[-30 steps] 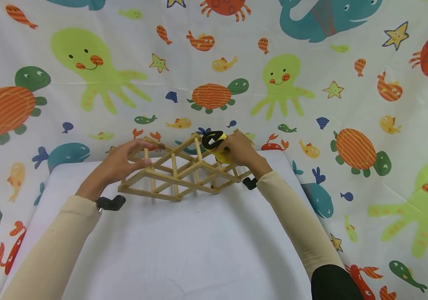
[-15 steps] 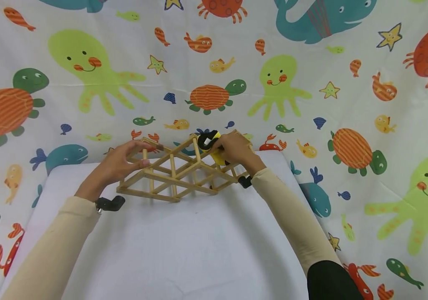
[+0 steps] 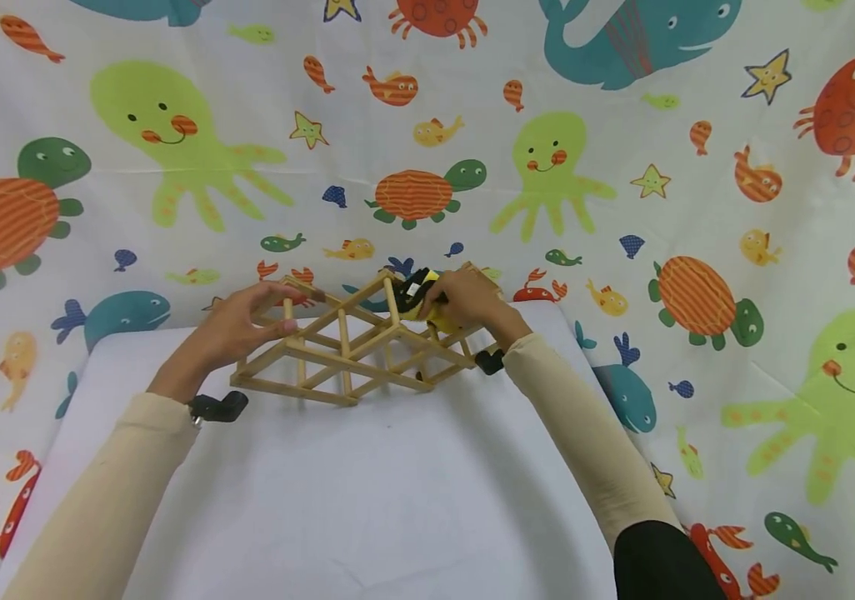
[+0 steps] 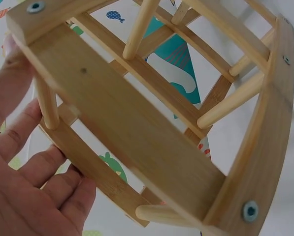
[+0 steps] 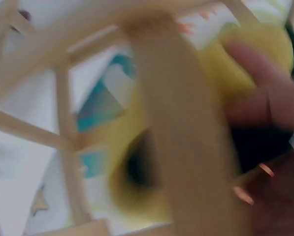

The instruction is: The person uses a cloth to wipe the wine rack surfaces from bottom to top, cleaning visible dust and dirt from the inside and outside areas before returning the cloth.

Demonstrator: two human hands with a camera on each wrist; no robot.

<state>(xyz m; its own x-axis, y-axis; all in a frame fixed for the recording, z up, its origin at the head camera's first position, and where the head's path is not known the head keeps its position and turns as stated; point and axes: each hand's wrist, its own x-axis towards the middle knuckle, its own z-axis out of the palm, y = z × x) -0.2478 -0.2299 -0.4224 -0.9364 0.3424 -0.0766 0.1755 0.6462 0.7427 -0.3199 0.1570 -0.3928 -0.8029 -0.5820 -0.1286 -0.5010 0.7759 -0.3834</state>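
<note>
Wooden rack (image 3: 356, 346) near table's (image 3: 367, 500) far edge, left hand (image 3: 236, 327) gripping it

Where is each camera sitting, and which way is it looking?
Head: worn on the head, looking forward and down at the wooden rack on the white table; both sleeves, the left hand and the right hand show.
Left wrist: on the left wrist, looking close along the rack's slats; only the left hand's fingers show.
Right wrist: on the right wrist, blurred, facing the yellow and black toy; a fingertip shows.
Shared: all three views show the rack.
</note>
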